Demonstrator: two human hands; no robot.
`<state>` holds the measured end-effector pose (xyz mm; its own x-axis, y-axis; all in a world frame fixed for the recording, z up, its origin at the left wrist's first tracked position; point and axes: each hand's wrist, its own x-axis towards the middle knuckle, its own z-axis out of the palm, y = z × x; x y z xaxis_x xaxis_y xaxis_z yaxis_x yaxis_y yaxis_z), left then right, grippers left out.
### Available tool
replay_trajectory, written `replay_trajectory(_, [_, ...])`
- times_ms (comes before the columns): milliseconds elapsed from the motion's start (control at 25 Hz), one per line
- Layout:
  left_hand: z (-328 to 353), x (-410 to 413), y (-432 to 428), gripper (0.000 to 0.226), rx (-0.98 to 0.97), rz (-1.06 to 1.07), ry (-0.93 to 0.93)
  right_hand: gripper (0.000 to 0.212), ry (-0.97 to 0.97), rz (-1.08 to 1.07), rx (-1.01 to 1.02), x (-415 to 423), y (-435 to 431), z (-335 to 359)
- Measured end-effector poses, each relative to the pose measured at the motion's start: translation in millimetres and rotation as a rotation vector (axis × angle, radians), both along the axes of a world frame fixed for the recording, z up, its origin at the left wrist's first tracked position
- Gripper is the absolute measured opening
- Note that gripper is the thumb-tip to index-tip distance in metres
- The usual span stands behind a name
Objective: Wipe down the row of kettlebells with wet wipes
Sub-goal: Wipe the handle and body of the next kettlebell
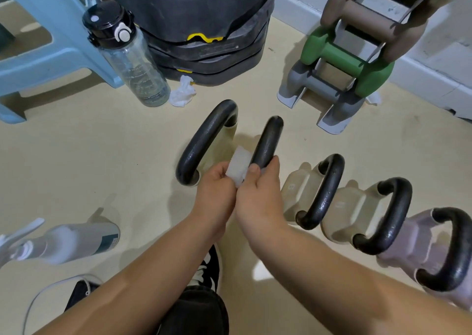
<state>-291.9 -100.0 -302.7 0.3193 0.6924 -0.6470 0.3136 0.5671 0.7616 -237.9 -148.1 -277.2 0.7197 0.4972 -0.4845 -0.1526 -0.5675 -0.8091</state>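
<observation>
Several kettlebells with black handles stand in a row on the beige floor, running from the centre to the lower right. The leftmost kettlebell (204, 140) has the largest handle. Beside it stands a second kettlebell (268, 140), then a cream kettlebell (324, 194), another cream one (383, 214) and a lilac one (449, 250). A white wet wipe (238, 165) is held between both hands. My left hand (215, 186) grips its lower edge. My right hand (258, 189) pinches the wipe with the thumb and wraps the near end of the second kettlebell's handle.
A clear water bottle (130, 56) and a crumpled used wipe (182, 92) lie at the back, in front of a black weight stack (204, 28). A dumbbell rack (344, 61) stands back right. A spray bottle (66, 242) lies lower left, a blue stool (38, 49) upper left.
</observation>
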Motion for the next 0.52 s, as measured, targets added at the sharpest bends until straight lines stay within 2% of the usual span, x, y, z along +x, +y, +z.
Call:
replay_trajectory(120, [-2.7,0.7,2.2,0.03,-0.056,0.077,0.027,0.067,-0.051,0.09,0.0,-21.0,-17.7,-8.5])
replay_trajectory(200, [-4.1,1.9,4.2,0.029,-0.096,0.119,0.014,0.075,-0.047,0.086,-0.006,-25.3,-12.1,-8.9])
replay_trajectory(280, [-10.5,1.9,4.8,0.025,-0.119,0.134,-0.006,0.074,-0.121,0.062,0.023,-7.6,3.4,-10.2])
replay_trajectory(360, [-15.6,2.2,3.0,0.03,-0.083,0.112,-0.005,0.07,-0.239,0.14,0.017,29.7,23.4,-12.4])
replay_trajectory(520, [-15.4,6.3,1.7,0.035,-0.033,0.096,0.036,0.047,-0.518,0.537,-0.157,94.7,50.5,-19.3])
